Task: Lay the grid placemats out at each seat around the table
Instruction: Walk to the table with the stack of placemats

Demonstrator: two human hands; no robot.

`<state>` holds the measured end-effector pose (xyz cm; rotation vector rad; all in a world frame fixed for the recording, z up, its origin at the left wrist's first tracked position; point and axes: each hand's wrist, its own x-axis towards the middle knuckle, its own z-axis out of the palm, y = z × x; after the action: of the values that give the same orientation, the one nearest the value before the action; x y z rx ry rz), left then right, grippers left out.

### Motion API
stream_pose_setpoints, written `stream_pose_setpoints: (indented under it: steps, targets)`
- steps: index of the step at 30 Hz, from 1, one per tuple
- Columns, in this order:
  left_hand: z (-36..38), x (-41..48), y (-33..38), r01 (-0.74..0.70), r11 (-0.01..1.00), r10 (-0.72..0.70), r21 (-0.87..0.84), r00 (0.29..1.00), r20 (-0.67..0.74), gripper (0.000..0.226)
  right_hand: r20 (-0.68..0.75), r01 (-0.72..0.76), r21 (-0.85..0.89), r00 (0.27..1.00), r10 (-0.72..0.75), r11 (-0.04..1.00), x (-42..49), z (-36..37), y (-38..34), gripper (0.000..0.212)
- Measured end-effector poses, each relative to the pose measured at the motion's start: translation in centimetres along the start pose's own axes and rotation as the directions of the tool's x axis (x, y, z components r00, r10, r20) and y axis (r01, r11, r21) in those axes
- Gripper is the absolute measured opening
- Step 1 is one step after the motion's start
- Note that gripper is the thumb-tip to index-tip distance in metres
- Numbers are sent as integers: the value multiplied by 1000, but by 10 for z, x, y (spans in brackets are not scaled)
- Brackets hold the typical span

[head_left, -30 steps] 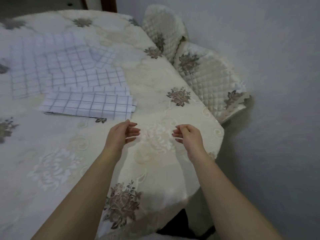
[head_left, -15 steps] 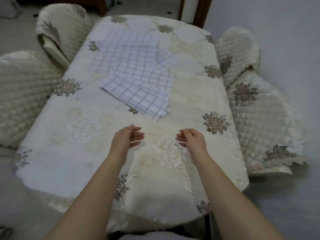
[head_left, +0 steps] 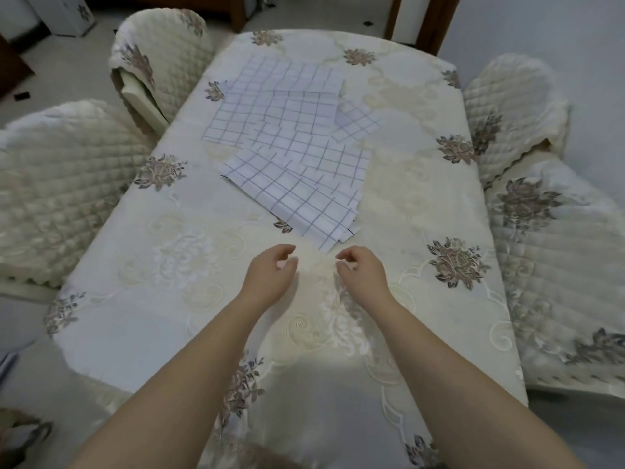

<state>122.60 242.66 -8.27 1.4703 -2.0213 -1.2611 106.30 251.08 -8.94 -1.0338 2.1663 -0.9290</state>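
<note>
Several white placemats with a thin dark grid (head_left: 294, 154) lie in a loose overlapping pile in the middle of the table (head_left: 422, 309), which wears a cream floral cloth. My left hand (head_left: 270, 275) and my right hand (head_left: 362, 274) hover side by side just short of the pile's near corner. Both have loosely curled fingers and hold nothing. Neither touches a placemat.
Four chairs in quilted cream covers flank the table: two on the left (head_left: 57, 194) (head_left: 159, 52) and two on the right (head_left: 514, 106) (head_left: 558, 265). A grey wall runs close behind the right chairs. Wooden door frames (head_left: 436, 22) stand beyond the far end.
The view has swung left and centred on the table, so the whole pile and the left chairs now show. Both hands have moved a little forward toward the pile, still holding nothing.
</note>
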Motion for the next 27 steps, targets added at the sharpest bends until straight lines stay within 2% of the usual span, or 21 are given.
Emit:
stream_pose_setpoints:
  steps: [2,4,6,8,12,17,22,27]
  targets:
    - [8,16,-4,-120,969,102,217,991,92,46,81,158,-193,986,-145,968,12,9,-1,27]
    - [16,30,-9,-244,885,175,396,963,203,55,200,276,-324,955,-220,905,21,19,-1,41]
    - [26,42,-12,-326,774,200,542,939,280,59,287,349,-426,927,-240,835,28,32,2,52]
    - [33,49,-12,-341,709,179,617,934,310,59,331,369,-491,917,-223,789,32,43,7,60]
    - [41,57,-18,-395,617,161,680,910,382,59,363,356,-526,915,-174,772,31,54,12,63]
    - [43,55,-23,-424,558,189,713,902,389,58,366,346,-518,916,-163,783,30,57,13,62]
    - [43,43,-24,-424,554,195,717,903,383,57,373,363,-475,908,-190,801,18,54,17,59]
    - [41,22,-30,-437,561,252,703,899,358,49,359,410,-478,898,-254,777,0,50,20,60]
